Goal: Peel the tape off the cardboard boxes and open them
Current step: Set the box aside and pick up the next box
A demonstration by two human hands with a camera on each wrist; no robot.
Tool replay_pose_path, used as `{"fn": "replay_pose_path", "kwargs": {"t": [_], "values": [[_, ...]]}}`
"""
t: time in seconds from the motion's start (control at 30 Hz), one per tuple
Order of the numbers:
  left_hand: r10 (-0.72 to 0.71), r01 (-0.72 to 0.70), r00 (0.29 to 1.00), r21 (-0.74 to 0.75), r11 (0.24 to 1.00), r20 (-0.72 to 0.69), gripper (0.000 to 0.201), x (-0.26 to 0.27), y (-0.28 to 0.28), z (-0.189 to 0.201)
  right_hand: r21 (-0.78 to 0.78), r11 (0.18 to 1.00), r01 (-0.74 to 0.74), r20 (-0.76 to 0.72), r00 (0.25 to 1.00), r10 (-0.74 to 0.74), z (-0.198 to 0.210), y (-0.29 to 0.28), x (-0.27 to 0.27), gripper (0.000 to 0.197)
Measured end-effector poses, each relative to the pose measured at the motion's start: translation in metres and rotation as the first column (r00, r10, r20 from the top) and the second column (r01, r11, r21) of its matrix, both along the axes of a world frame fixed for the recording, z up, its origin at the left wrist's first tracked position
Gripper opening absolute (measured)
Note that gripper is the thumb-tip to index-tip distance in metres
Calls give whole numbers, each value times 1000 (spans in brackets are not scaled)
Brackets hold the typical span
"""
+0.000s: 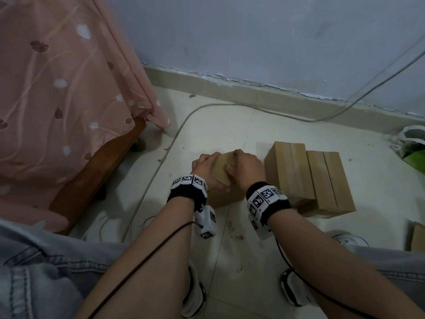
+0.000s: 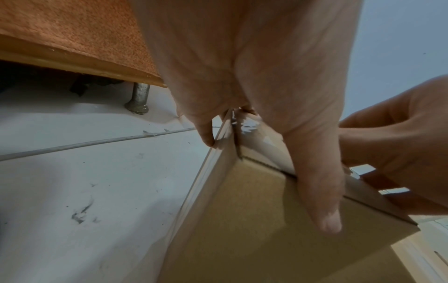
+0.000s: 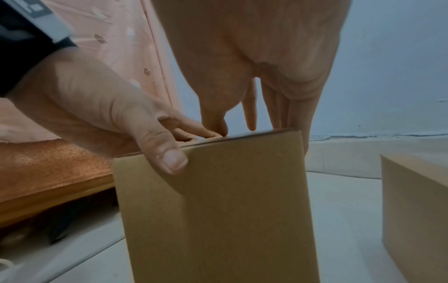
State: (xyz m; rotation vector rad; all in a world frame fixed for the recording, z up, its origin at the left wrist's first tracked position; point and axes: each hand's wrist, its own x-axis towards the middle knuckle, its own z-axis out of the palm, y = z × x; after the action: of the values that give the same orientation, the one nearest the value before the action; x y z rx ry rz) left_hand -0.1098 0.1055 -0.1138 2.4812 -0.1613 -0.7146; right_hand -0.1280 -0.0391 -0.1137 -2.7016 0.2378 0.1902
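A small brown cardboard box (image 1: 222,168) stands on the floor between my hands. My left hand (image 1: 207,168) grips its top left, thumb (image 2: 320,201) down the near face and fingers (image 2: 206,134) over the far side. My right hand (image 1: 245,165) curls over the top from the right, fingers (image 3: 251,114) hooked past the far edge and thumb on the lid. Shiny clear tape (image 2: 249,125) shows on the top seam under my left palm. Two more closed boxes (image 1: 289,171) (image 1: 328,183) stand side by side just right of my right hand.
A bed with a pink cover (image 1: 57,88) and a wooden frame (image 1: 92,173) stands to the left, its metal leg (image 2: 139,99) close by. A grey cable (image 1: 158,157) runs across the floor. A bag (image 1: 411,148) and another piece of cardboard (image 1: 417,237) lie at the right.
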Motion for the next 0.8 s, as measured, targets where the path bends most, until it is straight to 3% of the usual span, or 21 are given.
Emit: {"fn": "replay_pose_path", "kwargs": {"t": [0.23, 0.4, 0.53, 0.8], "values": [[7, -7, 1000, -5, 1000, 5, 114, 0, 0, -2, -7, 1000, -4, 28, 1000, 5, 6, 5, -3, 31], [14, -14, 1000, -16, 1000, -6, 118, 0, 1, -2, 22, 997, 71, 72, 995, -72, 7, -5, -5, 21], [7, -7, 1000, 9, 1000, -8, 119, 1, 0, -2, 40, 997, 61, 41, 997, -63, 8, -3, -11, 35], [10, -10, 1000, -6, 1000, 0, 116, 1, 0, -5, 93, 985, 144, 53, 987, -150, 3, 7, -9, 19]]}}
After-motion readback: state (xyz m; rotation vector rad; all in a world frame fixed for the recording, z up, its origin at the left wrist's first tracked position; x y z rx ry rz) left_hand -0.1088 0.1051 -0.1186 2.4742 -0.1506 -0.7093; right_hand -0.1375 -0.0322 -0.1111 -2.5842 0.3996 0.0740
